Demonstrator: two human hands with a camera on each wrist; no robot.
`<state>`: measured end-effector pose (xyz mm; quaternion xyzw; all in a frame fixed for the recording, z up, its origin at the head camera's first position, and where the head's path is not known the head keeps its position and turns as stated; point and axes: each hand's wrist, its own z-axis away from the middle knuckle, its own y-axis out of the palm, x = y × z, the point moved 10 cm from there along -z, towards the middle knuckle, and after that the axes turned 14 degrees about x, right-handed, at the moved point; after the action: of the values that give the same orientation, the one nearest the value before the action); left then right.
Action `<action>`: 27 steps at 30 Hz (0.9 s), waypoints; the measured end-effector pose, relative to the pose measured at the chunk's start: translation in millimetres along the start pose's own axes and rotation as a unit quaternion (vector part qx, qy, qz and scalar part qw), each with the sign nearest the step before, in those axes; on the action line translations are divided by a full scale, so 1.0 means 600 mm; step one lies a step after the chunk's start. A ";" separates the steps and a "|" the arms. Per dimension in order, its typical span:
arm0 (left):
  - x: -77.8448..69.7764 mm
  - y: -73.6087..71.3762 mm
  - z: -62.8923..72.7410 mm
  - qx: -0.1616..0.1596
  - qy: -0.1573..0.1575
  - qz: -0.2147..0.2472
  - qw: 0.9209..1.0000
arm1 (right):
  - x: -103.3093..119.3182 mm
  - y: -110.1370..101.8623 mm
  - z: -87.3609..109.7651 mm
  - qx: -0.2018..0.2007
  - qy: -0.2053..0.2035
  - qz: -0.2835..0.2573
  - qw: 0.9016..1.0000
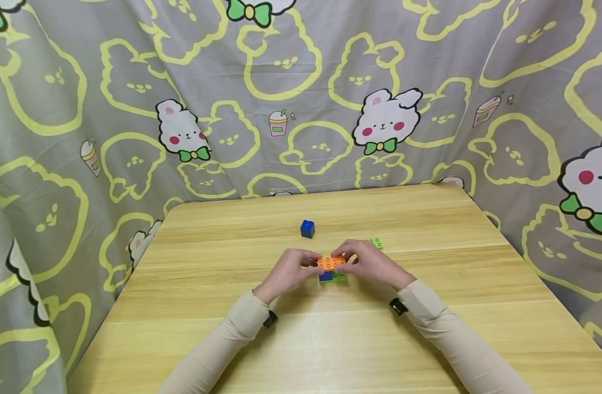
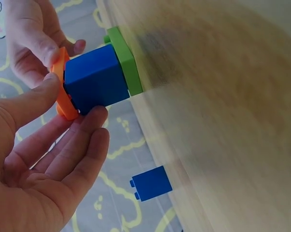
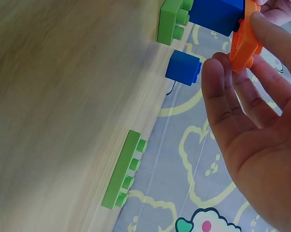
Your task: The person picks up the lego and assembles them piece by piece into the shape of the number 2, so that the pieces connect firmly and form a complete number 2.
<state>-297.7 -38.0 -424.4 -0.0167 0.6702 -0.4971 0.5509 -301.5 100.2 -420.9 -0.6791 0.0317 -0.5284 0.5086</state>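
Observation:
Both hands pinch a flat orange building brick point(image 1: 331, 262), the left hand point(image 1: 290, 272) at its left end and the right hand point(image 1: 371, 264) at its right end. Directly beneath it is a blue brick point(image 2: 97, 77), standing on one end of a flat green brick point(image 2: 127, 62) on the table. In the right wrist view, the orange brick point(image 3: 243, 46) juts past the blue one over the green studs, with a narrow gap beside the blue brick. Left fingertips lie right at the blue brick's side.
Farther back on the wooden table point(image 1: 222, 241) stands a loose blue brick point(image 1: 307, 229). A second flat green brick point(image 3: 121, 171) lies behind the right hand, partly hidden in the head view. A patterned curtain point(image 1: 301, 131) hangs around the table's back and sides.

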 end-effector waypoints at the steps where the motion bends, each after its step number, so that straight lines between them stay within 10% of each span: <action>1: -0.001 0.000 0.000 -0.001 0.002 -0.001 1.000 | 0.001 0.000 0.000 -0.001 -0.001 0.002 1.000; 27: -0.003 0.001 0.000 -0.004 0.005 0.000 1.000 | -0.005 0.000 0.000 -0.008 0.008 0.008 1.000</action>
<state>-296.6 -36.7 -423.9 -0.0164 0.6750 -0.4947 0.5472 -302.6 102.0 -422.7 -0.6787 0.0453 -0.5291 0.5073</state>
